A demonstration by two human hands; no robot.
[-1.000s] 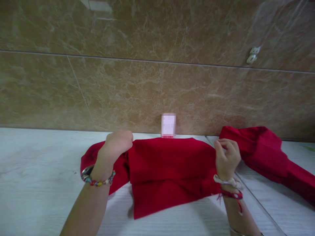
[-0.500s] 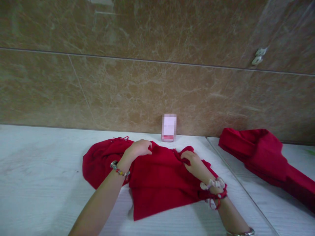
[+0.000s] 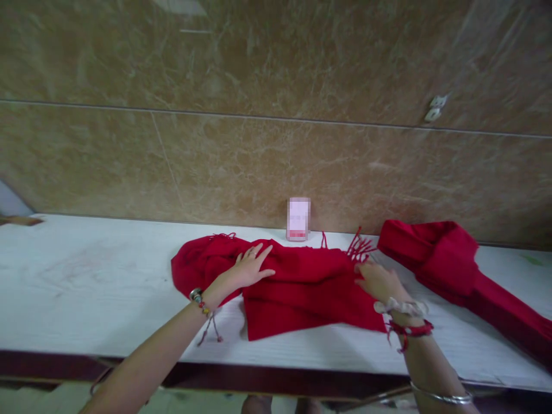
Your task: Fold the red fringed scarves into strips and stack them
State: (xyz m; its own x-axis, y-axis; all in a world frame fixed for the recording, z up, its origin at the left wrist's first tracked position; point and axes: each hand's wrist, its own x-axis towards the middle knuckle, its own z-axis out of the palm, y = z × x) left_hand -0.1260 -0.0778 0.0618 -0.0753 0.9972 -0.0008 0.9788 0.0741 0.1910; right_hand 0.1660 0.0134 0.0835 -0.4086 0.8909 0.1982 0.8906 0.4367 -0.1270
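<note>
A red fringed scarf (image 3: 302, 293) lies partly spread on the white surface, its left part bunched in folds. My left hand (image 3: 252, 269) rests on the scarf's upper left area, palm down, with fingers spread. At the scarf's right edge, just below the tassels (image 3: 360, 247), my right hand (image 3: 382, 282) has its fingers bent against the cloth and appears to pinch it; the fingertips are slightly blurred. Bracelets circle both wrists.
A second red scarf (image 3: 448, 259), folded over itself, lies to the right. Behind the first scarf, a phone (image 3: 298, 219) with a blurred-out screen leans on the brown marbled wall (image 3: 241, 161). The white tabletop (image 3: 86, 287) ends at a dark front edge.
My left hand has opened out flat on the scarf. My right hand has moved right, and the fringed end now lies extended towards the right. The view has shifted, showing the table's front edge.
</note>
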